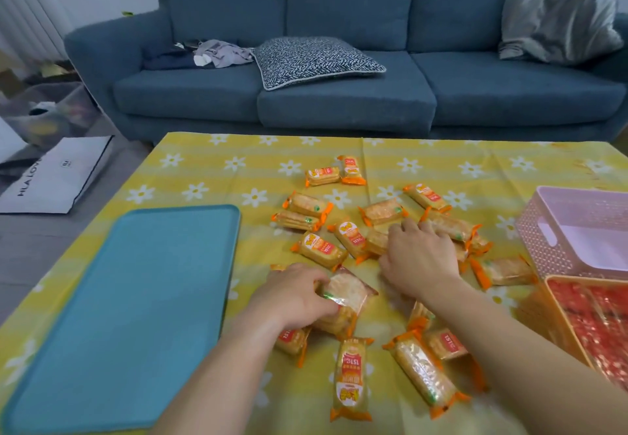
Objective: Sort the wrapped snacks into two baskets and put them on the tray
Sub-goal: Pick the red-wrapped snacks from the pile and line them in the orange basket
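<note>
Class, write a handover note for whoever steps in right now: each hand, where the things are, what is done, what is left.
Left hand grips a stack of snacks. Right hand lies on others; grip unclear.
More snacks lie loose on the table; pink basket and orange basket stand at right, tray at left, bare.
Done: orange basket holds something red. Left: sort the loose snacks, set both baskets on the tray.

tray (136, 298) on table (204, 169), front-left corner. snacks (319, 249) scattered mid-table down to front edge, right of tray. rear basket (543, 241) at right edge, front basket (557, 312) just before it. sofa (339, 105) behind table.
</note>
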A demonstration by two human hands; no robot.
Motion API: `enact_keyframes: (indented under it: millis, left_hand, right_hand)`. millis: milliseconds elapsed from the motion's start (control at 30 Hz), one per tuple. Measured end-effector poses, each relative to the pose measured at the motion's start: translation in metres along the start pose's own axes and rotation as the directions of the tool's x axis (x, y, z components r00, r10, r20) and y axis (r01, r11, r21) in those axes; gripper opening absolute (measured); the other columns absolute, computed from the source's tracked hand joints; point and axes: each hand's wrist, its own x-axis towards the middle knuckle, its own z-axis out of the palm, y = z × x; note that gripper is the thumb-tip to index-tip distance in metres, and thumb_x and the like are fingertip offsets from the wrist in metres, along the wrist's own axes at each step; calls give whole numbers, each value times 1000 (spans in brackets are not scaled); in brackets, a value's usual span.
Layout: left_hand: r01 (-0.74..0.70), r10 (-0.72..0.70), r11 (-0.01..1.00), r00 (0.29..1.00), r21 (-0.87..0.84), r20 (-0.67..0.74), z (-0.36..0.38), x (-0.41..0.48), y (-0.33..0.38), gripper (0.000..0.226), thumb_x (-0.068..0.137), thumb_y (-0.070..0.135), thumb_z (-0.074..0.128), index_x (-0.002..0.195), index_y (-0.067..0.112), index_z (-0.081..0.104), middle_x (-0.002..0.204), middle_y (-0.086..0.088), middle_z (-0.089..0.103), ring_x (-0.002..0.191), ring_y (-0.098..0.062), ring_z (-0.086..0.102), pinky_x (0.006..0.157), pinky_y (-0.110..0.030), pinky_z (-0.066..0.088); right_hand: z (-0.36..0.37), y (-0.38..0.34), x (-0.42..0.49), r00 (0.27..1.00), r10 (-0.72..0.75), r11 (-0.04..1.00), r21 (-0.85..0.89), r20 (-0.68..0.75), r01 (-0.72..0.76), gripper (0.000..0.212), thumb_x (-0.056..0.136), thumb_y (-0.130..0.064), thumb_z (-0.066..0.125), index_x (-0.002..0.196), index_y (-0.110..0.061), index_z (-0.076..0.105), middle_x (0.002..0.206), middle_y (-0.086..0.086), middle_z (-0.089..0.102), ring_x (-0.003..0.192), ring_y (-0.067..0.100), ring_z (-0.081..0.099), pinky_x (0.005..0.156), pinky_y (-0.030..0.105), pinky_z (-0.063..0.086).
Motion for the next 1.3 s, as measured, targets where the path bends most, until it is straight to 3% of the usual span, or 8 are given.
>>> enact_keyframes:
  millis: [233,367,467,633,767,900,1100,1300]
  left_hand:
    - [52,-48,980,998,192,-28,5,5,13,36,91,48,54,120,28,62,137,2,49,128,-31,41,102,-42,41]
    - [21,4,976,993,215,-114,10,8,18,69,84,55,64,143,25,44,149,-1,42,136,-32,37,110,-44,36]
    - [-150,147,989,970,0,-192,13,9,27,100,66,45,85,149,32,32,141,1,56,130,-25,52,104,-39,44]
    - [-278,59,824,908,-493,-414,15,16,40,66,60,34,92,111,35,51,90,18,66,75,2,65,61,-17,49]
    - [-243,-90,760,879,-603,-468,18,24,40,37,68,26,86,93,33,60,91,12,70,72,4,62,55,-12,40]
    - [-204,-153,732,880,-650,-449,19,26,36,20,67,37,81,78,34,64,74,15,70,68,5,63,54,-16,40]
    - [-161,-165,710,909,-686,-384,10,39,34,64,52,57,69,109,28,69,102,9,71,96,-13,66,78,-31,51]
    - [-104,20,902,980,-420,-198,-4,56,19,53,54,50,70,103,28,68,97,10,72,95,-13,68,83,-30,53]
  right_hand:
    - [14,-45,-17,949,-174,967,226,263,114,62,87,-62,58,131,-20,51,126,8,58,118,32,58,88,43,51]
    - [7,-49,-18,956,-144,858,513,255,-8,52,78,-42,77,117,-11,60,114,10,64,107,30,63,83,37,50]
    - [-11,-35,-20,965,-228,686,725,129,65,29,77,-27,77,104,-15,73,94,3,73,90,20,67,69,26,45]
    - [-17,26,-21,999,-51,505,863,-5,30,51,80,-54,69,123,-27,66,108,-7,70,97,9,65,87,28,52]
    - [15,77,4,967,193,846,472,165,-249,68,92,-53,55,152,-27,36,160,13,29,143,38,30,115,47,26]
    - [32,82,21,919,261,831,415,294,-369,96,77,-68,56,158,-38,12,168,4,0,151,42,8,117,60,24]
    - [26,32,13,962,-142,864,503,231,7,94,72,-70,51,156,-37,25,161,-3,33,145,24,35,120,55,20]
    - [39,22,-4,939,-292,948,187,183,259,83,89,-67,30,160,-34,2,170,3,3,154,38,0,120,59,-1]
